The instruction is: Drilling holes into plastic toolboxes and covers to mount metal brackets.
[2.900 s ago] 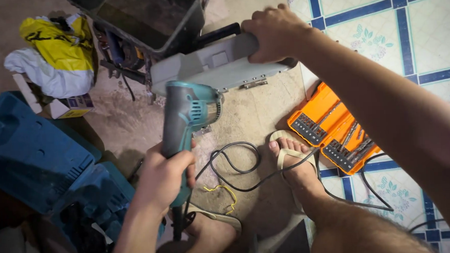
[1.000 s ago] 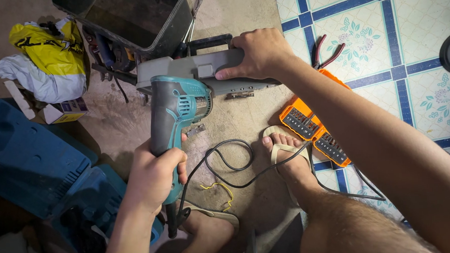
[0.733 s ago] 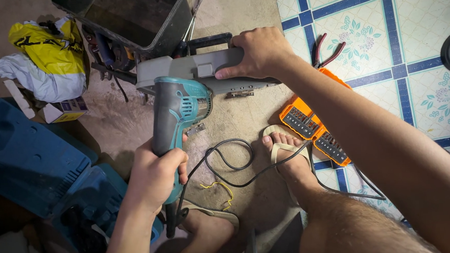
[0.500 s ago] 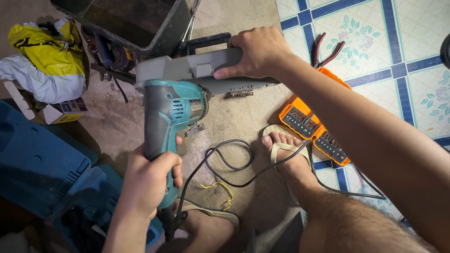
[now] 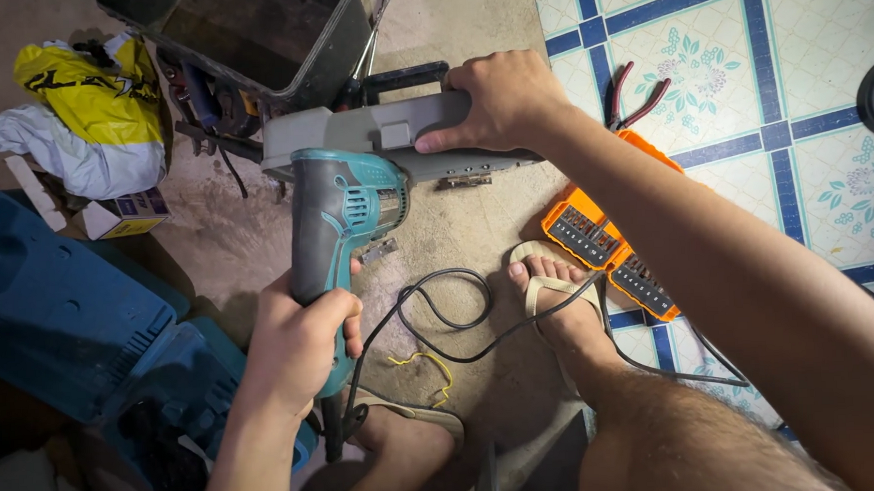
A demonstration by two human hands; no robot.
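The left hand (image 5: 300, 342) has its fingers closed around the teal drill (image 5: 340, 230), its nose touching the gray box (image 5: 375, 141) on the floor, which the right hand (image 5: 500, 98) grips tight, and no hole shows yet.

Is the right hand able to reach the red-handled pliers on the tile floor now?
Probably yes: the pliers lie just beside the right hand with nothing between, but that hand presses on the grey part.
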